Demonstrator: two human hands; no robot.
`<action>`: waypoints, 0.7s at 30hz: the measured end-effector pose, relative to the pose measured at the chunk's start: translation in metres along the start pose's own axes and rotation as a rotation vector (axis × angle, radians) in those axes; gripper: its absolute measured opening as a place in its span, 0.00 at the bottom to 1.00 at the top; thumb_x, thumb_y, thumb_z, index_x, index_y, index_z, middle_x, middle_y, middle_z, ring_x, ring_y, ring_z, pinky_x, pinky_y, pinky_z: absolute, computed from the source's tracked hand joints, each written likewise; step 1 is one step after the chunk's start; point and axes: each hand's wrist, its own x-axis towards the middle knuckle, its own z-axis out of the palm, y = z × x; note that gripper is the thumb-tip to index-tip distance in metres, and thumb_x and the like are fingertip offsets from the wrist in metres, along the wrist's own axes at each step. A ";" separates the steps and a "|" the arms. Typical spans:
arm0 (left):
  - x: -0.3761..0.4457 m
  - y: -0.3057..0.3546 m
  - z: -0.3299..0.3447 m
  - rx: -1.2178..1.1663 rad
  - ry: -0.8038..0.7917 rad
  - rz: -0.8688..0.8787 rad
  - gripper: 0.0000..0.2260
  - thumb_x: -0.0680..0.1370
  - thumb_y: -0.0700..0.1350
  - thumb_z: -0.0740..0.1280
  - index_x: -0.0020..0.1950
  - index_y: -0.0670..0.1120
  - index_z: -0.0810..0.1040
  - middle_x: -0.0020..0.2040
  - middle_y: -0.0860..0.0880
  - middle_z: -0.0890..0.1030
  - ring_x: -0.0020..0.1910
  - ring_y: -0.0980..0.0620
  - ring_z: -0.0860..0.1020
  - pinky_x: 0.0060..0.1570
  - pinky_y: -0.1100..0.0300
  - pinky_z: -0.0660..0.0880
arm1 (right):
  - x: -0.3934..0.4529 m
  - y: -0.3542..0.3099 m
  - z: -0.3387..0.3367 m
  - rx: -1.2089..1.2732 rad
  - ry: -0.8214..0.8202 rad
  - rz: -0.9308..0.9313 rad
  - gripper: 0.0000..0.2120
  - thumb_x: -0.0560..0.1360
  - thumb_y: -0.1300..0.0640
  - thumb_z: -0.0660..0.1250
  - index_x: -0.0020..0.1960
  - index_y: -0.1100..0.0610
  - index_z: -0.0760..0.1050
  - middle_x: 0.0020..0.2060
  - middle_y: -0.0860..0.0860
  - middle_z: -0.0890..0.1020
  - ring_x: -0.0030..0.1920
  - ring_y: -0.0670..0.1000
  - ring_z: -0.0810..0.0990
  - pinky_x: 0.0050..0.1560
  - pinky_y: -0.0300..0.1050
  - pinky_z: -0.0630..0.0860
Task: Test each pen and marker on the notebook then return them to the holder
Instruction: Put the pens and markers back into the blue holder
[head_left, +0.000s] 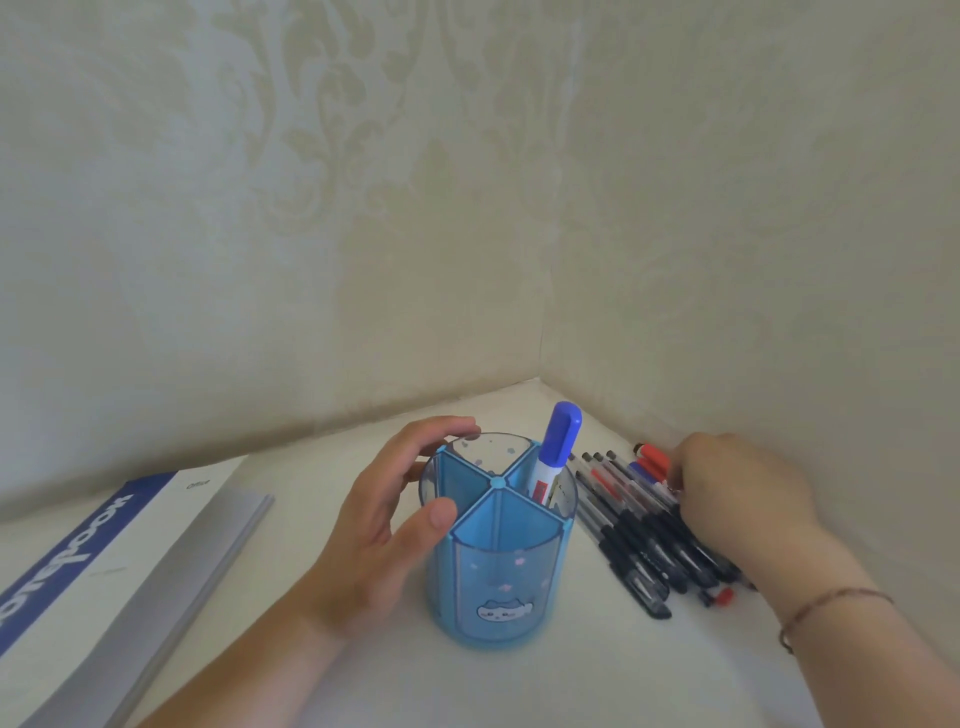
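A person's two bare hands are working at a white tabletop (519, 691) set into a wallpapered corner. Nearest the viewer, a thin bracelet (831, 605) is circling the right wrist. The left hand (384, 525) is cupping the blue translucent pen holder (493, 587): its thumb is pressing the near left rim, its fingers are curving round the far left rim, and the span between them is standing wide. The holder is standing upright at the centre, divided into compartments by vanes meeting at a central hub, with a small cat face printed on its front wall. One blue-capped whiteboard marker (556, 447) is leaning, cap up, in the right rear compartment.

Right of the holder, a row of clear-barrelled gel pens (631, 540) with dark grips is lying side by side on the tabletop; at least six are showing, the exact count being unclear because the hand is covering part of the row. Beyond them, a red-capped marker (652, 453) is lying near the wall. The right hand (737, 493) is resting palm down over the far end of the pens, fingertips touching them; whether it is pinching one cannot be told.

At the left edge, one closed notebook (104, 571) with a blue and white cover is lying flat, well apart from the holder.
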 end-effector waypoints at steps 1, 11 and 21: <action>0.000 0.000 0.000 -0.001 -0.001 0.000 0.31 0.74 0.69 0.61 0.68 0.48 0.73 0.65 0.47 0.77 0.65 0.43 0.74 0.62 0.39 0.70 | -0.002 -0.001 -0.001 -0.033 -0.007 -0.005 0.12 0.75 0.61 0.61 0.54 0.49 0.76 0.48 0.50 0.78 0.48 0.54 0.80 0.43 0.42 0.72; 0.000 0.002 -0.002 0.005 -0.029 0.011 0.34 0.73 0.72 0.60 0.69 0.49 0.72 0.66 0.48 0.77 0.67 0.44 0.73 0.63 0.40 0.69 | 0.002 0.001 0.009 0.339 0.117 -0.130 0.05 0.78 0.49 0.61 0.47 0.46 0.75 0.42 0.46 0.81 0.40 0.52 0.78 0.38 0.43 0.73; 0.000 0.000 -0.003 0.041 -0.060 0.039 0.38 0.72 0.73 0.59 0.69 0.45 0.72 0.67 0.47 0.75 0.66 0.43 0.72 0.62 0.46 0.70 | -0.014 0.003 -0.023 2.072 -0.148 -0.293 0.18 0.79 0.68 0.55 0.61 0.51 0.74 0.47 0.60 0.84 0.31 0.53 0.81 0.32 0.44 0.80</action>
